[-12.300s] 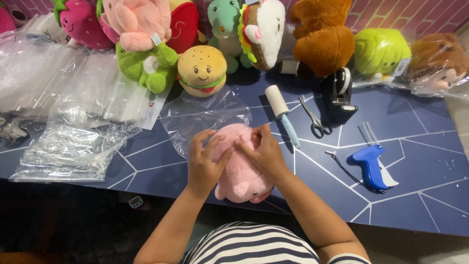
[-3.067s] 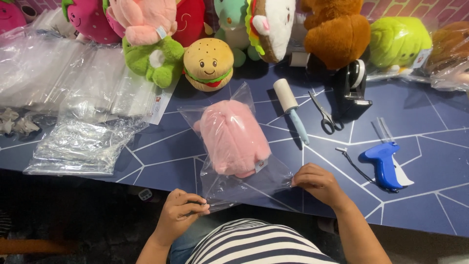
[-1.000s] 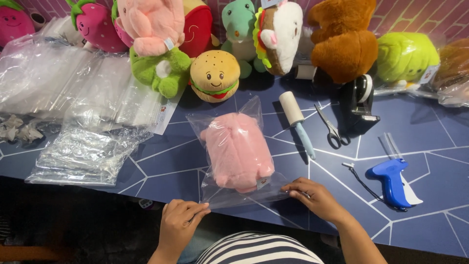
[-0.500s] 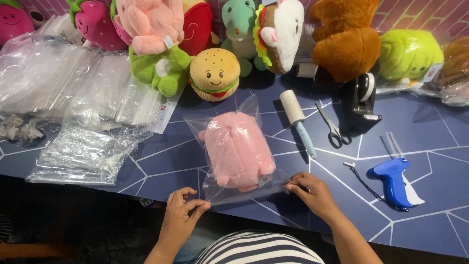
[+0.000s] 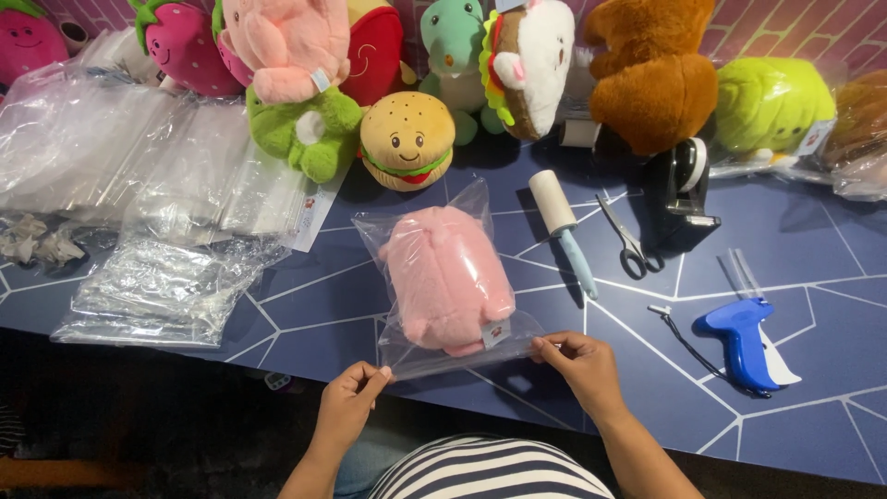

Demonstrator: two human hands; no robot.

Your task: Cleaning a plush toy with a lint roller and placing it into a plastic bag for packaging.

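Pinching the clear plastic bag [image 5: 434, 356] at its near corners, left hand [image 5: 349, 407] at 7 o'clock and right hand [image 5: 580, 362] at 5, both risk uneven pulling; the pink plush toy [image 5: 445, 277] inside, on the blue desk [image 5: 813, 249], could slide askew.

Earlier you were pushing the pink plush toy [image 5: 445, 277] into the clear plastic bag [image 5: 442, 356]; now your left hand [image 5: 349, 411] and right hand [image 5: 577, 362] pinch its open edge's corners.
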